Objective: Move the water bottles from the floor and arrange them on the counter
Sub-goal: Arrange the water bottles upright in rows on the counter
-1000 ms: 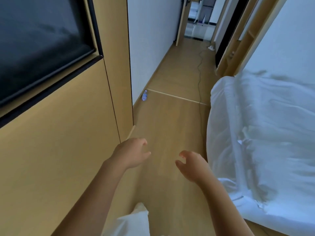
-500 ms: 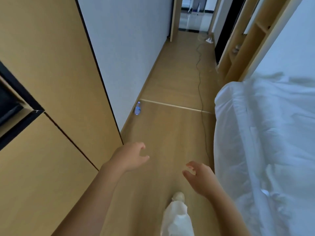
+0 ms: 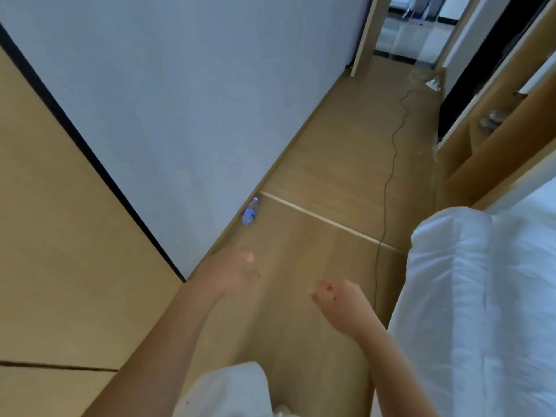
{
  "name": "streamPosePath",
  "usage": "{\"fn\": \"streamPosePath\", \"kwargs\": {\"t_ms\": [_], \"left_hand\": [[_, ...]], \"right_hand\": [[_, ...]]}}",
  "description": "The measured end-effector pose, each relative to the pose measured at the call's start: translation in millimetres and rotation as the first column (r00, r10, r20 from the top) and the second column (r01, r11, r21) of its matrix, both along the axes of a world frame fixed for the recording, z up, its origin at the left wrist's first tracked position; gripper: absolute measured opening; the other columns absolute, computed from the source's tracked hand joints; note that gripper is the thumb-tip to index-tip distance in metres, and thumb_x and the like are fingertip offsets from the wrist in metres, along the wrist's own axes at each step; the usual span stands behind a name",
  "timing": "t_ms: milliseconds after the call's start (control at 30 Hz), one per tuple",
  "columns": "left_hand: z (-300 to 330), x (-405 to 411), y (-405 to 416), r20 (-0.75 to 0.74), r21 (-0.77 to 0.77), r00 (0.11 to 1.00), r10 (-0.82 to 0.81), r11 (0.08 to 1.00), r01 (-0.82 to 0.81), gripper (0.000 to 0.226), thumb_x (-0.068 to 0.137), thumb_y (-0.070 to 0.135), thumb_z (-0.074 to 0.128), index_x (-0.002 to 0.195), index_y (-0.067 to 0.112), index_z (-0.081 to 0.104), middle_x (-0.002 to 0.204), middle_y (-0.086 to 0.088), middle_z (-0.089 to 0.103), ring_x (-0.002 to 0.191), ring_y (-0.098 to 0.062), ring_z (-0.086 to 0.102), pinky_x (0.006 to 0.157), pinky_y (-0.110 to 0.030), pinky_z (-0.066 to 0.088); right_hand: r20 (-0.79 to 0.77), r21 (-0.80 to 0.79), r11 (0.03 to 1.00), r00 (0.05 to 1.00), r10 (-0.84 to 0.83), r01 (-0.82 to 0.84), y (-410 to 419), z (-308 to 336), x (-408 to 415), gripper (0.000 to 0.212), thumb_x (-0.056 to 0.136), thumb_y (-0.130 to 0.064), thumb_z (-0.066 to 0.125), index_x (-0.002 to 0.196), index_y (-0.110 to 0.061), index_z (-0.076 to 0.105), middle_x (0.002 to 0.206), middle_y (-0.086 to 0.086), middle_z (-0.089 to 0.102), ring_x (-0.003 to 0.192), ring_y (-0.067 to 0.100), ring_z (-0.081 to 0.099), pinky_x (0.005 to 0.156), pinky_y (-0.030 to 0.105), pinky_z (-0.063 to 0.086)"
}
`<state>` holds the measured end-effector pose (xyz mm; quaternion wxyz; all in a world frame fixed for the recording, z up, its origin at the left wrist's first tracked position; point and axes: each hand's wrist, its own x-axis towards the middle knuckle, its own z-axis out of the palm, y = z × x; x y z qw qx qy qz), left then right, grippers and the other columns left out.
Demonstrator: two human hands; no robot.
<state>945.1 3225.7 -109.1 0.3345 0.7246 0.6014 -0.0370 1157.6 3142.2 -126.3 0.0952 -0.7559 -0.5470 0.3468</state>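
Reaching ahead with loosely curled fingers [image 3: 319, 291] that hold nothing, the right hand [image 3: 341, 307] and blurred left hand [image 3: 233, 273] have closed on the water bottle [image 3: 250, 212], lying on the wooden floor [image 3: 331, 164] against the white wall [image 3: 186, 94]. Pickup looks near. A cable [image 3: 391, 164] trails beside the bed [image 3: 481, 281]; no worktop shows.

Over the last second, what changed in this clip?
The person walked forward along the wall: the dark screen and most of the wood panel slid out of view, and the water bottle came nearer. The left hand and right hand stay empty with loosely curled fingers. Bottle, black cable and white bedding have not moved.
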Motion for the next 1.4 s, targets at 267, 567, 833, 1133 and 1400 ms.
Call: {"fn": "streamPosePath", "kwargs": {"t_ms": [267, 567, 833, 1133, 1400], "left_hand": [[-35.5, 51.9, 162.7, 0.031, -0.013, 0.996, 0.079, 0.997, -0.078, 0.039, 0.087, 0.039, 0.056, 0.123, 0.024, 0.052, 0.119, 0.005, 0.054, 0.098, -0.01, 0.05, 0.079, -0.022, 0.036], [-53.9, 89.1, 364.4, -0.001, -0.079, 0.993, 0.117, 0.99, -0.117, 0.053, 0.087, 0.04, 0.055, 0.136, 0.026, 0.039, 0.108, 0.017, 0.048, 0.101, -0.01, 0.051, 0.082, -0.023, 0.037], [-84.5, 95.5, 460.5, 0.014, -0.188, 0.942, 0.335, 0.926, -0.327, 0.03, 0.088, 0.037, 0.055, 0.117, 0.028, 0.054, 0.116, 0.01, 0.058, 0.104, -0.01, 0.055, 0.091, -0.028, 0.044], [-166.7, 116.0, 522.6, 0.009, -0.295, 0.679, 0.734, 0.65, -0.7, 0.031, 0.088, 0.036, 0.058, 0.116, 0.022, 0.058, 0.113, 0.006, 0.062, 0.102, -0.012, 0.057, 0.092, -0.03, 0.045], [-299.2, 114.9, 531.9, -0.069, -0.407, 0.457, 0.887, 0.393, -0.825, 0.034, 0.089, 0.043, 0.053, 0.119, 0.027, 0.055, 0.114, 0.01, 0.06, 0.101, -0.014, 0.056, 0.086, -0.027, 0.046]], "right_hand": [[0.052, -0.084, 0.992, 0.994, 0.1, -0.096, 171.5, -29.3, 55.5, 0.046, 0.093, -0.042, 0.047, 0.135, -0.022, 0.048, 0.136, -0.002, 0.053, 0.124, 0.018, 0.048, 0.097, 0.025, 0.037], [0.046, -0.166, 0.961, 0.972, 0.232, -0.222, 390.6, -36.3, 87.9, 0.045, 0.096, -0.039, 0.045, 0.135, -0.017, 0.047, 0.136, 0.003, 0.051, 0.123, 0.018, 0.048, 0.101, 0.026, 0.035], [-0.113, -0.244, 0.948, 0.977, 0.18, -0.203, 546.1, -80.6, 103.3, 0.042, 0.092, -0.03, 0.052, 0.129, -0.009, 0.053, 0.128, 0.007, 0.058, 0.118, 0.02, 0.053, 0.099, 0.029, 0.039], [-0.379, -0.513, 0.817, 0.923, 0.059, -0.263, 702.4, -166.6, 91.2, 0.015, 0.089, -0.029, 0.06, 0.097, -0.017, 0.066, 0.089, -0.005, 0.065, 0.084, 0.008, 0.061, 0.078, 0.027, 0.049], [-0.347, -0.68, 0.659, 0.933, 0.099, -0.323, 779.2, -288.9, 39.5, 0.014, 0.089, -0.024, 0.062, 0.098, -0.013, 0.061, 0.096, 0.005, 0.064, 0.089, 0.017, 0.062, 0.071, 0.028, 0.049]]}}
